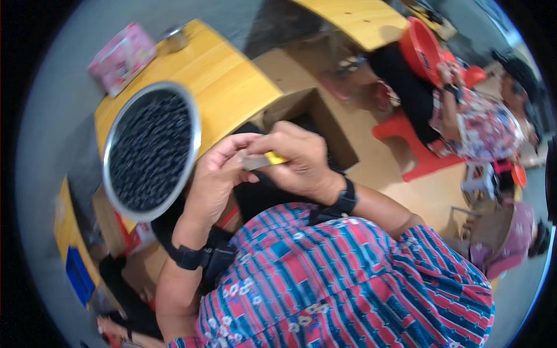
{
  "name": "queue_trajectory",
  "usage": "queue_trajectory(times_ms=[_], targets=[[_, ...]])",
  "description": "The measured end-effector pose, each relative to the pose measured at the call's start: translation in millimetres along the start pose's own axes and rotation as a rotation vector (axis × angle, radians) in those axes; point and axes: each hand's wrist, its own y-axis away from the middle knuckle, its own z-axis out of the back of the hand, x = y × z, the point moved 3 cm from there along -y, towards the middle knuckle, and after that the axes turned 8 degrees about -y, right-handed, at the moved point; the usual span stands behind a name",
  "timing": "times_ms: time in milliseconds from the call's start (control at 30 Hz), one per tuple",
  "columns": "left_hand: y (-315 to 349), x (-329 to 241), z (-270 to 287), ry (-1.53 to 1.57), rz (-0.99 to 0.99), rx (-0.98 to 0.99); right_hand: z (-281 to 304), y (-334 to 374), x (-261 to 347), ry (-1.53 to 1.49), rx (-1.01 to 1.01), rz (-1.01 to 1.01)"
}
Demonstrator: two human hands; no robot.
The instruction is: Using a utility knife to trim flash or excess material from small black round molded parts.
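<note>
My right hand [299, 153] is closed round the yellow handle of a small knife [256, 162]. Its flat metal blade points left, toward the fingertips of my left hand [212, 174]. The left fingers are pinched together beside the blade tip. Whatever lies between them is too small and blurred to name. Left of my hands, a large round metal basin [196, 124] holds a heap of small, dark, oblong pieces [152, 152]. It rests at the edge of a yellow wooden table [223, 78]. Below my hands sits an open cardboard box [342, 145] with dark contents.
A pink package [123, 58] and a metal cup [174, 38] stand at the table's far side. At the right, a person on a red stool [406, 139] handles a red basin [420, 49]. Another person sits farther right. A co-worker's arm [113, 327] shows at lower left.
</note>
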Motion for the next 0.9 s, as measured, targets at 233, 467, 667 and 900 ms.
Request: queue_trajectory(times_ms=[233,467,667,900], targets=[[54.2,-40.6,47.7,-1.059,-0.197,-0.460,-10.5,1.5,1.2,-0.018,0.116,-0.055],[44.0,-26.6,110.6,-1.428,-0.176,-0.649,-18.8,0.1,2.8,-0.037,0.123,-0.042],[17.0,-13.7,113.2,-1.550,-0.133,-0.649,-18.0,-0.6,3.1,0.001,0.138,-0.087],[21.2,-14.3,114.9,-1.504,-0.179,-0.656,-20.2,-0.3,0.6,-0.047,0.144,-0.061]])
